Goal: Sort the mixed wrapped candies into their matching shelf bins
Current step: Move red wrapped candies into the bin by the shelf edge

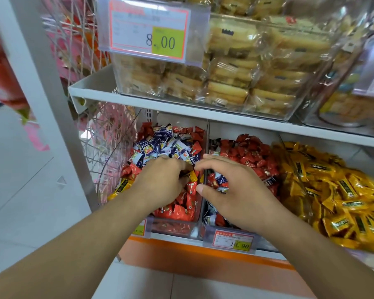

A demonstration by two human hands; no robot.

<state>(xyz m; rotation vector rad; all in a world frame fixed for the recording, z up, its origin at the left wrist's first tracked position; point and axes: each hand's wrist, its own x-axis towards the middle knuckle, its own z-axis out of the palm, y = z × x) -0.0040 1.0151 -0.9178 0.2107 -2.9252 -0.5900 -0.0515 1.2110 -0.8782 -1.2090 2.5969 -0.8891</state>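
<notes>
In the head view we have both hands low in the candy shelf, meeting just at the clear divider [205,169] between two bins. Our left hand [160,182] lies over the left bin [173,228], its fingers curled down, and it pinches a yellow-wrapped candy [192,175] at the fingertips. We judge that it holds this piece because it does not belong there: that bin carries red candies [181,210] in front and a heap of blue-and-white candies [160,145] behind, with a few more yellow ones [122,186] at its left edge.

Our right hand [231,190] hovers over the middle bin [229,236], fingers bent like a claw above some blue-and-white pieces [221,181] that lie among the red candies [252,156]. Whether it already grips one, we cannot tell; the fingertips are hidden from us.

The bin of yellow candies [332,190] stands on the right, beside the middle bin, so the pinched piece probably must travel across to it. The work seems far from finished, as all the left and middle heaps are mixed.

On the shelf above, a clear box of wrapped biscuits [224,72] carries a price tag [149,33], and another tag [232,240] hangs under the middle bin.
</notes>
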